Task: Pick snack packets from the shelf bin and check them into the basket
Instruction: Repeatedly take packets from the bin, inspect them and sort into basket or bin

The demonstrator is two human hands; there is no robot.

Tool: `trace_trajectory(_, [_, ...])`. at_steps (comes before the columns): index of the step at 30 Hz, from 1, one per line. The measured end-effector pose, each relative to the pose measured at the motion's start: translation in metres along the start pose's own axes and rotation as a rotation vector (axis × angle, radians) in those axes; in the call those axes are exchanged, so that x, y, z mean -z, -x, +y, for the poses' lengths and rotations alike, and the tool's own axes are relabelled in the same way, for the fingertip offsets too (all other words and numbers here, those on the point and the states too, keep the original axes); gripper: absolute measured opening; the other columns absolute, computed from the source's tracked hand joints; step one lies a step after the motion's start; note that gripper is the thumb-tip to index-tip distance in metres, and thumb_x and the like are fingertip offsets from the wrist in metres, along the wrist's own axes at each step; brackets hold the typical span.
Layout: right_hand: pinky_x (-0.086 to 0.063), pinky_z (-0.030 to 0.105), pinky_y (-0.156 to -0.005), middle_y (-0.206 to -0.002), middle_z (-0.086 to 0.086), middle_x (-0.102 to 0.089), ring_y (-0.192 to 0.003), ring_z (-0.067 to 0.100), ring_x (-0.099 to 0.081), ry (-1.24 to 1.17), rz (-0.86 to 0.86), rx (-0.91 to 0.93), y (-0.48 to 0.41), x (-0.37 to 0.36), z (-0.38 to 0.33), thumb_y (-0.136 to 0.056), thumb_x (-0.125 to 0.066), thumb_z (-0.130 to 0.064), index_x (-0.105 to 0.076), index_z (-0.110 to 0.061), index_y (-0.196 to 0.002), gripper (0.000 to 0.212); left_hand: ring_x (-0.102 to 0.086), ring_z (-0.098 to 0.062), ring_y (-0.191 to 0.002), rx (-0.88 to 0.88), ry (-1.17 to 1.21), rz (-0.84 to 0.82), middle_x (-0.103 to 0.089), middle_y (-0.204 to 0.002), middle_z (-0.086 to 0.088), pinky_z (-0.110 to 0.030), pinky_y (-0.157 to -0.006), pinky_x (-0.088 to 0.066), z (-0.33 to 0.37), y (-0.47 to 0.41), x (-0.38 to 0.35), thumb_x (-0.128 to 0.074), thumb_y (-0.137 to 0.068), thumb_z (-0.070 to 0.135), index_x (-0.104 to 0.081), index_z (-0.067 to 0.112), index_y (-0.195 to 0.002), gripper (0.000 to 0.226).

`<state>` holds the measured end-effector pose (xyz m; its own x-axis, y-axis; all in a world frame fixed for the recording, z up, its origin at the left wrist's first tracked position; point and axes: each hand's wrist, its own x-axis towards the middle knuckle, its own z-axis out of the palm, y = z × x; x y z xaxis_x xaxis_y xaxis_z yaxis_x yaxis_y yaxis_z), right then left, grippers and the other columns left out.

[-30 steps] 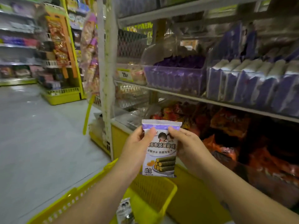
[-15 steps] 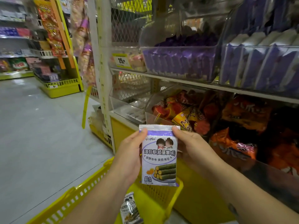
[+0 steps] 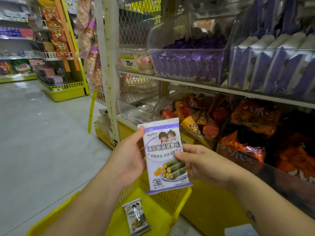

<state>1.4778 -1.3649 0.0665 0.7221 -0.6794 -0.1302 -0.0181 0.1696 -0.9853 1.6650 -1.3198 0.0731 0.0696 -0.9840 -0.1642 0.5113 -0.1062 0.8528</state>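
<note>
Head view: the snack packet [image 3: 164, 155] is held upright, face to the camera, just above the yellow basket [image 3: 185, 196]. The left hand [image 3: 127, 157] grips its left edge and the right hand [image 3: 202, 165] pinches its right edge, so neither hand is free. The step in hand is judged to be the check before deposit (a like packet [image 3: 136, 216] already lies in the basket, and the purple-stocked shelf bin [image 3: 187, 63] stands well apart above). The next move calls for lowering the packet past the rim and releasing both grips so that it lands beside the other.
</note>
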Motion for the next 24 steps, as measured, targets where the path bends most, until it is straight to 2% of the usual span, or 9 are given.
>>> trace_trajectory(3, [-0.059,0.032,-0.072,-0.106,0.011,-0.071,-0.088,0.018,-0.07,-0.118,0.059,-0.015,0.003,0.002,-0.002,-0.085,-0.056,-0.026,-0.063,-0.007,-0.115,0.036,-0.067,-0.026,-0.109,0.08,-0.167,-0.165,-0.069,-0.12,-0.007,-0.045,-0.085,-0.056,0.005,0.009,0.007,-0.062,-0.078,0.04,-0.066,0.024,-0.121,0.045])
trace_trajectory(6, [-0.06,0.033,-0.066,-0.107,0.01,-0.072,-0.089,0.019,-0.07,-0.21,0.101,-0.028,0.004,0.003,-0.005,-0.083,-0.056,-0.028,-0.065,-0.012,-0.112,0.034,-0.066,-0.023,-0.109,0.111,-0.164,-0.278,-0.067,-0.124,-0.01,-0.04,-0.079,-0.06,0.005,0.012,0.013,-0.062,-0.084,0.019,-0.058,0.023,-0.131,0.048])
trace_trajectory(9, [-0.057,0.043,-0.083,-0.12,0.019,-0.066,-0.111,0.031,-0.063,-0.286,0.119,-0.078,0.003,0.006,-0.006,-0.082,-0.055,-0.028,-0.062,-0.007,-0.119,0.043,-0.07,-0.022,-0.1,0.126,-0.106,-0.266,-0.069,-0.118,-0.014,-0.036,-0.071,-0.061,0.003,0.013,0.013,-0.061,-0.078,0.008,-0.052,0.015,-0.135,0.058])
trace_trajectory(11, [-0.052,0.046,-0.088,-0.125,0.022,-0.062,-0.121,0.036,-0.056,-0.309,0.113,-0.11,0.002,0.007,-0.006,-0.083,-0.054,-0.028,-0.058,-0.004,-0.126,0.049,-0.071,-0.023,-0.098,0.127,-0.102,-0.271,-0.07,-0.115,-0.016,-0.033,-0.066,-0.061,0.003,0.014,0.013,-0.062,-0.076,0.007,-0.051,0.013,-0.134,0.059])
trace_trajectory(17, [-0.053,0.046,-0.09,-0.124,0.019,-0.064,-0.119,0.033,-0.058,-0.321,0.106,-0.098,0.003,0.005,-0.006,-0.082,-0.055,-0.03,-0.058,-0.005,-0.125,0.05,-0.07,-0.027,-0.101,0.113,-0.103,-0.241,-0.07,-0.115,-0.015,-0.037,-0.068,-0.062,0.001,0.014,0.011,-0.062,-0.078,0.006,-0.053,0.018,-0.127,0.052])
trace_trajectory(19, [-0.056,0.044,-0.086,-0.114,0.012,-0.07,-0.104,0.025,-0.067,-0.217,0.17,-0.049,0.003,0.003,-0.005,-0.087,-0.056,-0.029,-0.058,-0.009,-0.122,0.04,-0.068,-0.021,-0.107,0.023,-0.263,-0.125,-0.068,-0.123,-0.008,-0.034,-0.072,-0.061,-0.008,0.011,0.009,-0.057,-0.09,0.002,-0.056,0.026,-0.126,0.044])
trace_trajectory(21, [-0.059,0.039,-0.072,-0.101,0.005,-0.074,-0.09,0.018,-0.071,-0.04,0.269,0.007,0.002,-0.003,-0.003,-0.094,-0.054,-0.027,-0.054,-0.012,-0.118,0.028,-0.062,-0.001,-0.109,-0.146,-0.576,-0.006,-0.064,-0.126,0.01,-0.018,-0.074,-0.055,-0.018,0.01,0.001,-0.052,-0.097,0.006,-0.054,0.037,-0.129,0.044])
trace_trajectory(22, [-0.058,0.037,-0.068,-0.099,0.002,-0.074,-0.089,0.017,-0.071,0.026,0.305,0.033,0.002,-0.006,-0.001,-0.095,-0.054,-0.026,-0.052,-0.014,-0.117,0.025,-0.06,0.011,-0.104,-0.201,-0.622,-0.012,-0.064,-0.119,0.022,-0.009,-0.072,-0.05,-0.024,0.011,-0.003,-0.053,-0.098,0.013,-0.05,0.039,-0.134,0.045])
trace_trajectory(24, [-0.059,0.039,-0.071,-0.104,0.0,-0.073,-0.093,0.017,-0.071,0.063,0.312,0.079,0.0,-0.013,0.002,-0.094,-0.056,-0.025,-0.049,-0.017,-0.12,0.028,-0.055,0.022,-0.098,-0.211,-0.589,-0.073,-0.06,-0.098,0.043,-0.01,-0.08,-0.048,-0.034,0.011,-0.01,-0.056,-0.096,0.032,-0.037,0.045,-0.143,0.052])
